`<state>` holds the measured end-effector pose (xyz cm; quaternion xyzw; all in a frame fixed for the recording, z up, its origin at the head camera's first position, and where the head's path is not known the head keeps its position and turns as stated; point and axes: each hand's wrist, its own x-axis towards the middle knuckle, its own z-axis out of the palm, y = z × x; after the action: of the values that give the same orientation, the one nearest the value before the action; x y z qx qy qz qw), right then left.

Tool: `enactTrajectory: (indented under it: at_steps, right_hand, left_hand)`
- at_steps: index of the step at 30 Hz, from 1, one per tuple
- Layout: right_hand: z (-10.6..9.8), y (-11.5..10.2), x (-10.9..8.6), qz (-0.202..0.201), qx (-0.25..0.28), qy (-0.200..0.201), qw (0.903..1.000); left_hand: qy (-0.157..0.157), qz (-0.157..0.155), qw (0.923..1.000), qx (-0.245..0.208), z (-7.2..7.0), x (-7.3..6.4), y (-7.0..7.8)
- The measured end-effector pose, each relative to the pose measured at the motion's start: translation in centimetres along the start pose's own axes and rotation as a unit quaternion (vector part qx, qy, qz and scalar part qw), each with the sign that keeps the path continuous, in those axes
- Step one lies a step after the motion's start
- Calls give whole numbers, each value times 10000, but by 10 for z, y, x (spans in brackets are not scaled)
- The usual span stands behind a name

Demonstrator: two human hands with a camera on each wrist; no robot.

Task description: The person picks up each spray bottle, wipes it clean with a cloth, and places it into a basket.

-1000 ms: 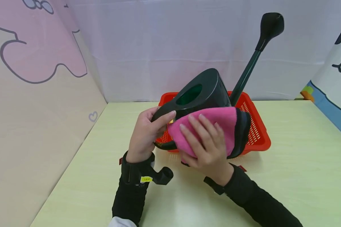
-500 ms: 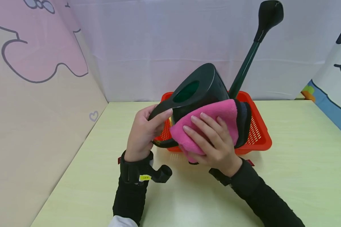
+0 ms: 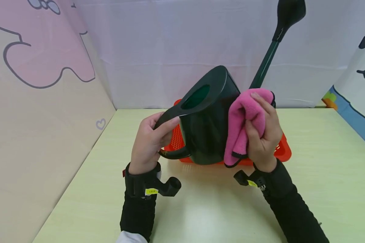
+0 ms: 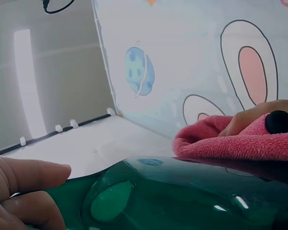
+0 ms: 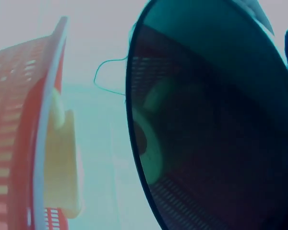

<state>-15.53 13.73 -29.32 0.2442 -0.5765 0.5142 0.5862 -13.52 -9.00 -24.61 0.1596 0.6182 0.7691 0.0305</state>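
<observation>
A dark green watering can [image 3: 205, 135] is held tilted above the table, its long spout [image 3: 265, 64] rising to a black head [image 3: 289, 18]. My left hand [image 3: 149, 143] grips its looped handle, thumb on top. In my right hand [image 3: 266, 138] is a bunched pink cloth [image 3: 235, 135] with black edging, touching the can's right side near the spout's base. The left wrist view has the cloth [image 4: 221, 143] lying against the glossy can [image 4: 163, 196]. A dark, shiny face of the can [image 5: 206, 124] fills much of the right wrist view.
Behind the can stands a red perforated basket [image 3: 285, 153], largely hidden. Beside its wall [image 5: 24, 158] in the right wrist view is a pale yellow object [image 5: 62, 167]. White cloth [image 3: 176, 50] hangs at the back of the pale table [image 3: 88, 189].
My right hand has moved right and up with the cloth, from the can's front to its right side, and the cloth is now bunched. The left hand keeps its grip, shifting slightly left.
</observation>
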Motion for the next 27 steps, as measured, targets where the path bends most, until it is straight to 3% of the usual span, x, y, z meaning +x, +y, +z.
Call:
enactTrajectory:
  at_steps: [3, 7, 13, 17, 21, 27]
  right_hand:
    - [-2, 3, 0, 582, 141, 25, 9982]
    - [3, 3, -8, 613, -65, 51, 9981]
    - [17, -6, -26, -311, -828, 16, 9961]
    - [24, -11, -39, -1104, -1182, -32, 9868]
    - [31, -15, -53, -2098, -1714, -222, 9623]
    - [35, -24, -70, -3424, -2264, -1028, 9060]
  left_hand:
    - [31, -7, 10000, 13, -1, 0, 0]
    - [76, -6, 9999, 74, -2, 0, 1]
    - [160, 4, 9998, 127, -2, 0, 1]
    - [179, 20, 9997, 133, -2, 0, 1]
    - [179, 56, 9997, 149, -2, 0, 0]
    - [148, 145, 9997, 118, 0, 1, -3]
